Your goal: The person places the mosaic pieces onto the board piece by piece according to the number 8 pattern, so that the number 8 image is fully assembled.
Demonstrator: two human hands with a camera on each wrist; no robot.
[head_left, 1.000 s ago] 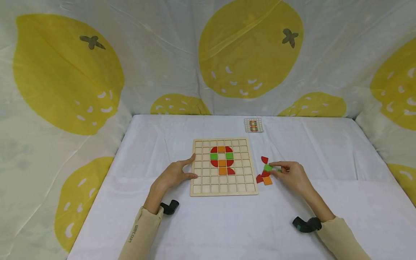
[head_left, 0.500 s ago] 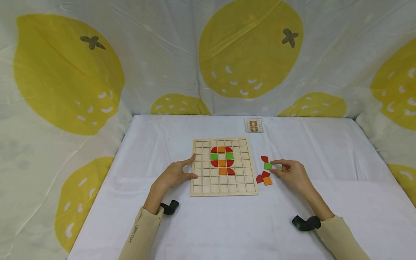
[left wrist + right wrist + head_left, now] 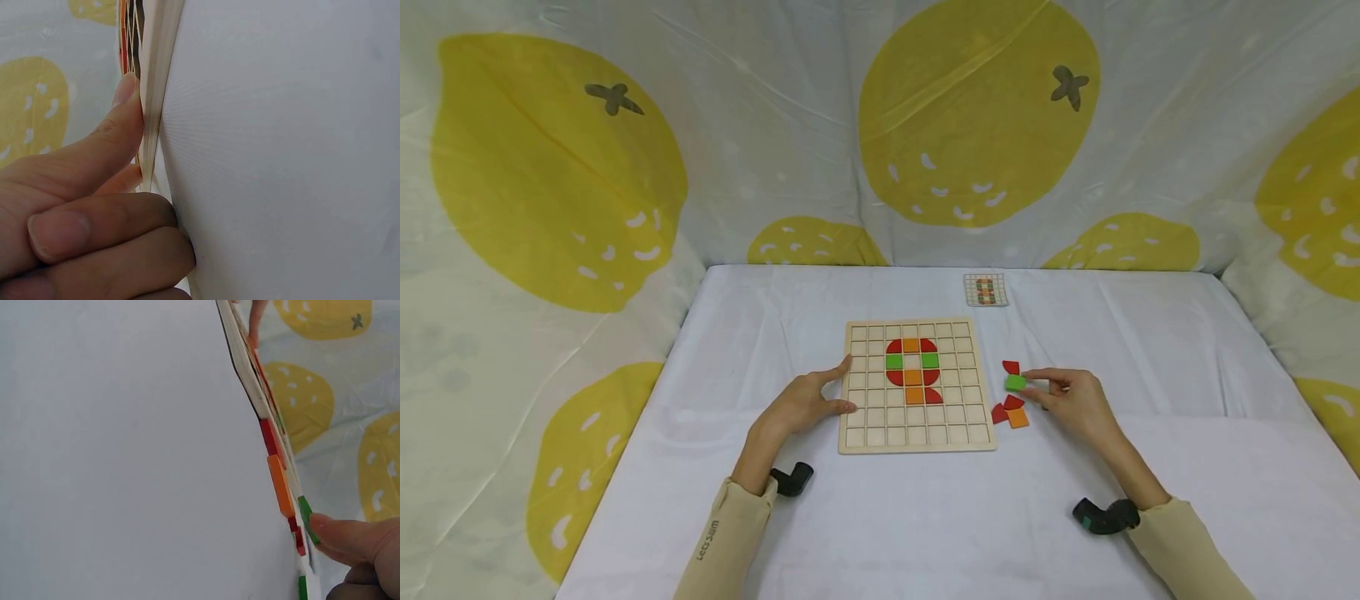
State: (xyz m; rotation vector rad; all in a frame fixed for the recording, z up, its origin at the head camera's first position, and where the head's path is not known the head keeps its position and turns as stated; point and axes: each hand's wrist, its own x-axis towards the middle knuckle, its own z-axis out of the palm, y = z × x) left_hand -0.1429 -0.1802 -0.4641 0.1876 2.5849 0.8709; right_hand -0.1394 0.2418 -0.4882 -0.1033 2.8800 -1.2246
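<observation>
A wooden grid board (image 3: pixel 880 433) lies mid-table, with red quarter-circle, orange square and green square tiles set in its cells. At its left edge, the thumb and forefinger of my left hand (image 3: pixel 801 402) touch the rim; the left wrist view shows the thumb straight against the edge, other fingers bent. To the right of the board, my right hand (image 3: pixel 1075 404) pinches a green square tile (image 3: pixel 1015 382) between thumb and forefinger, tilted. Around it lie loose red quarter-circle tiles (image 3: pixel 1011 367) and an orange square tile (image 3: pixel 1017 417). Another green tile (image 3: pixel 303 587) shows below the hand in the right wrist view.
A small pattern card (image 3: pixel 985 289) with a gridded coloured figure lies behind the board, right of centre. White cloth (image 3: pixel 925 525) covers the table. A lemon-print curtain (image 3: pixel 805 150) rises behind and on both sides.
My right hand has lifted the green tile off the red one, and the tile has shifted slightly left and tilted. The left hand and the board stay put.
</observation>
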